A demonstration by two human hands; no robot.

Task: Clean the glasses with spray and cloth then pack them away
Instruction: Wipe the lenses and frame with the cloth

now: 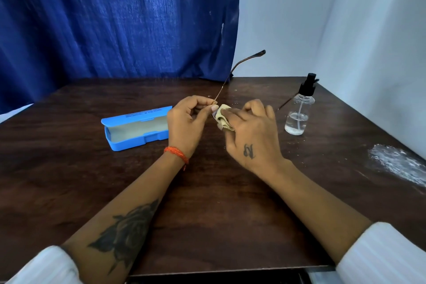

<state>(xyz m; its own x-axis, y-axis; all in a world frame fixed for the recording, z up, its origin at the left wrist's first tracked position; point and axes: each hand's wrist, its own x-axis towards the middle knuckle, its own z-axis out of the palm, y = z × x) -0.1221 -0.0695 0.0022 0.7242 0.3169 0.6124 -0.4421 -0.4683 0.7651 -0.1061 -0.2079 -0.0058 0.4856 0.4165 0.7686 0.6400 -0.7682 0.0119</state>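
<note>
My left hand (187,122) pinches the glasses (232,71) at the frame's corner, above the middle of the table. One thin temple arm sticks up and away toward the curtain; the other pokes out to the right behind my right hand. My right hand (251,131) presses a small beige cloth (224,119) against a lens, which is mostly hidden by the cloth and fingers. The open blue glasses case (136,131) lies to the left of my hands. A clear spray bottle (299,108) with a black pump top stands upright to the right.
The dark wooden table (207,203) has a white powdery smear (396,163) near its right edge. A blue curtain (115,18) hangs behind the table, and a white wall stands at the right.
</note>
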